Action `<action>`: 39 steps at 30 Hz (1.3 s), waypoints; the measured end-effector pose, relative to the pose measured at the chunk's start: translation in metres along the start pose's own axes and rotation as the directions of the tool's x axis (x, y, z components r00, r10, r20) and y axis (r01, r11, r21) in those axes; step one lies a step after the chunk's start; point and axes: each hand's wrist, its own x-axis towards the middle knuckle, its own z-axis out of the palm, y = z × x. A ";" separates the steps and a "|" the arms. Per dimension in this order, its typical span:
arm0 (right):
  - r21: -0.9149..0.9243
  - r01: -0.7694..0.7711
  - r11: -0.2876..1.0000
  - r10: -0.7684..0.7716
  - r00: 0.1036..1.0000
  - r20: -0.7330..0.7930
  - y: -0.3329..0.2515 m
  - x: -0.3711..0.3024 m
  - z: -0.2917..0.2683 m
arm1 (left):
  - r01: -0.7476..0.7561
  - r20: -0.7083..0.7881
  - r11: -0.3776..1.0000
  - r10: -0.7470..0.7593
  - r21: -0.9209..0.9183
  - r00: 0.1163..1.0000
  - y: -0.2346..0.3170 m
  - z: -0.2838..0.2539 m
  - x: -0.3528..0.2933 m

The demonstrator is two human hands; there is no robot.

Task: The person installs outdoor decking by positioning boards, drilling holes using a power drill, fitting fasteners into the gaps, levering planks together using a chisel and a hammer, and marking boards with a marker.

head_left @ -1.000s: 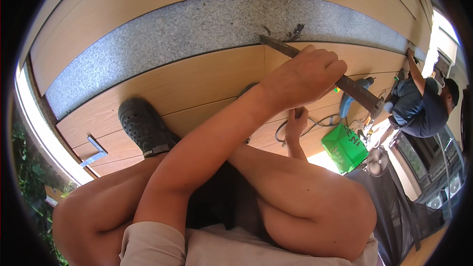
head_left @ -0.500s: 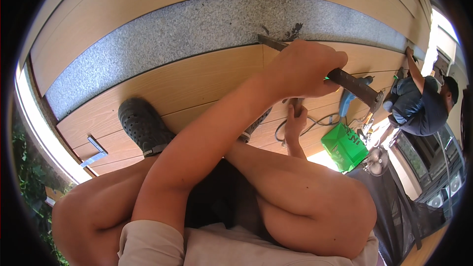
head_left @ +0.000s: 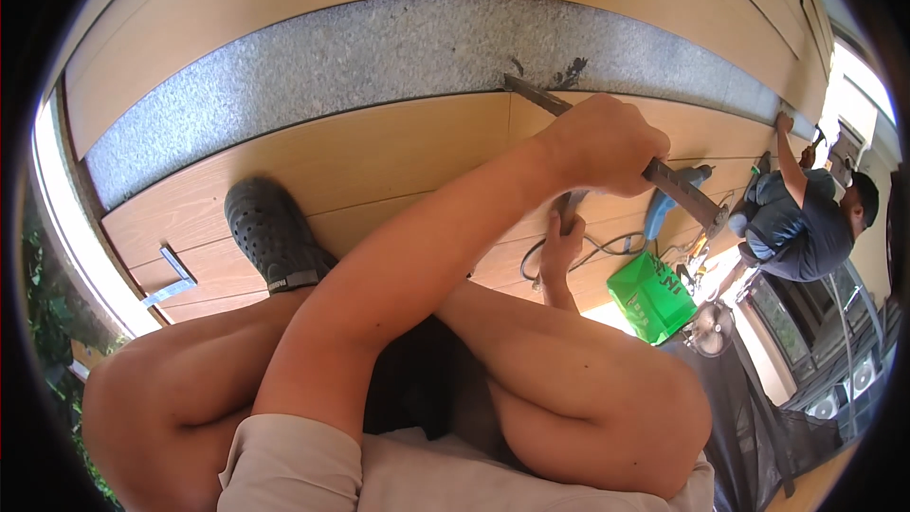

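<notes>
My left hand [head_left: 611, 147] is closed around a long, flat, dark pry bar [head_left: 678, 192]. The bar's thin end meets the edge of a wood-look floor plank [head_left: 408, 147], beside the grey speckled strip [head_left: 313, 62]. Its bent end points towards the lower right. Beyond my right knee, my right hand [head_left: 562, 248] grips a dark handle [head_left: 571, 213] that stands upright. The top of that tool is hidden behind my left hand and wrist, so its kind cannot be made out.
A blue corded power tool [head_left: 664, 209] and a green bag [head_left: 651, 299] lie at the right, near a small fan [head_left: 711, 327]. A co-worker [head_left: 806, 213] crouches farther right, one hand at the strip's edge. A metal square [head_left: 175, 280] rests at left near my shoe [head_left: 268, 232].
My left hand and the pry bar have shifted slightly down in the picture. The dark handle in my right hand stands a little higher against my left wrist. The view has tilted slightly.
</notes>
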 end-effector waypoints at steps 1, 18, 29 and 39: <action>0.040 0.016 0.999 -0.016 1.000 0.006 0.001 0.002 0.002 | 0.002 0.000 1.000 -0.002 -0.001 1.000 -0.001 0.001 0.000; 0.687 -0.180 0.704 0.098 0.983 0.157 -0.099 -0.012 -0.085 | -0.001 -0.118 1.000 0.000 -0.010 0.993 -0.009 -0.006 -0.010; 0.830 0.039 0.556 -0.249 0.961 0.121 -0.157 -0.024 -0.181 | -0.089 -0.091 0.996 0.089 -0.002 0.992 -0.004 0.004 -0.012; 0.780 0.059 0.623 -0.152 0.987 0.047 -0.167 -0.044 -0.170 | -0.118 -0.129 0.993 0.117 0.000 0.985 -0.009 -0.001 -0.019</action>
